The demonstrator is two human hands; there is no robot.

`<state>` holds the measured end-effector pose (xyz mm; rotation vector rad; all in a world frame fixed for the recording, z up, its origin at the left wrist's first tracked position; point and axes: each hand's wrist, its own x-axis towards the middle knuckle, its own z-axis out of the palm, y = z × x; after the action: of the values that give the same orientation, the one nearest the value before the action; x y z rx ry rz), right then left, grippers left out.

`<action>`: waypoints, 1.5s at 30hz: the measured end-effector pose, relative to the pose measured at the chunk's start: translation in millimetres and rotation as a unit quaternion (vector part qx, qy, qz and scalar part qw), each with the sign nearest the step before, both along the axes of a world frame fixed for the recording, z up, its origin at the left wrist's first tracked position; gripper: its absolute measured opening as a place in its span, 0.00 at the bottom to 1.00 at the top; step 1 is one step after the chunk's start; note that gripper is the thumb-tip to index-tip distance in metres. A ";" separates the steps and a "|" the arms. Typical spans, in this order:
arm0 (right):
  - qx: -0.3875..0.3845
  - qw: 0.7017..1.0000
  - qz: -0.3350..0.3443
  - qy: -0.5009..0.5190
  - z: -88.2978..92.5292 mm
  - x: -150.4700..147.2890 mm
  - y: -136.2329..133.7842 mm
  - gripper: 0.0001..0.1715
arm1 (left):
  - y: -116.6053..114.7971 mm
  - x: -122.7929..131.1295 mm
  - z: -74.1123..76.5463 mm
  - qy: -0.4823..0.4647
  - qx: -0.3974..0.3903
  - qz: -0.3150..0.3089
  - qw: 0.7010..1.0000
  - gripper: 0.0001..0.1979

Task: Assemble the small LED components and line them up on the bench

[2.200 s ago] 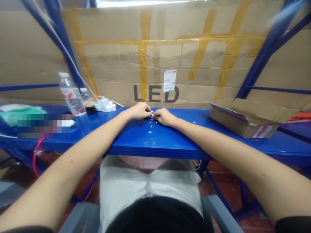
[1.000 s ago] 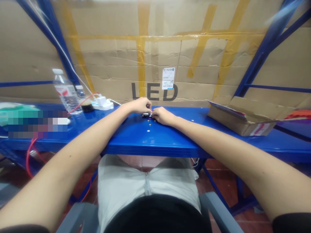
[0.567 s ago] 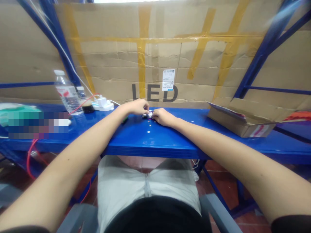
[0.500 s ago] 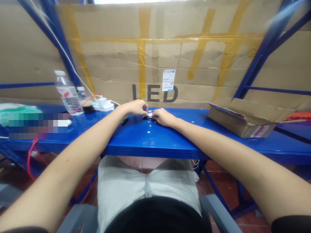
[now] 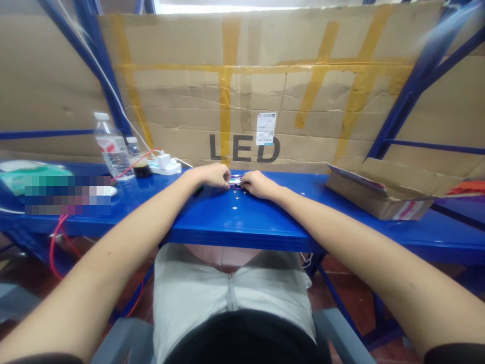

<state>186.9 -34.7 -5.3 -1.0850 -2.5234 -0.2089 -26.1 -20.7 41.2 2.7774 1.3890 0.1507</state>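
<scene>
Both my arms reach out over a blue metal table [image 5: 242, 222]. My left hand [image 5: 212, 175] and my right hand [image 5: 255, 183] meet at the table's far side, fingers curled and pinched on a small shiny part [image 5: 235, 180] that lies between them. The part is too small to name. A few small pale bits [image 5: 235, 198] lie on the table just in front of the hands. A dark green thing [image 5: 197, 191] peeks out beside my left wrist.
An open cardboard box [image 5: 382, 192] sits at the right. At the left stand a water bottle [image 5: 111, 149], a small dark bottle [image 5: 137, 159], a white power strip [image 5: 164, 164] and a red cable [image 5: 56, 237]. A taped "LED" carton [image 5: 246, 101] walls off the back.
My hands have stayed together on the small part, with only slight finger movement. The view has shifted a little.
</scene>
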 end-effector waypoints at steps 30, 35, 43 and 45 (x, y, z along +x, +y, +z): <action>-0.118 0.975 -0.053 0.184 27.8 30.5 -4.5 0.11 | 13.8 -39.3 14.3 0.035 0.018 0.204 0.978 0.15; -0.134 0.979 -0.040 0.151 29.9 21.7 -14.9 0.11 | 7.8 -45.2 12.8 0.001 -0.147 0.251 0.957 0.14; -0.164 0.977 -0.063 0.119 30.4 20.9 -16.0 0.10 | 6.1 -42.9 13.4 0.032 -0.132 0.225 0.965 0.11; -0.172 0.977 -0.068 0.108 29.9 22.5 -15.0 0.09 | 8.2 -39.9 13.3 0.039 -0.055 0.191 0.979 0.11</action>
<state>209.3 -49.8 24.7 -1.3327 -2.3416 0.3080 -66.0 -12.5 54.5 2.4242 1.8764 -0.0266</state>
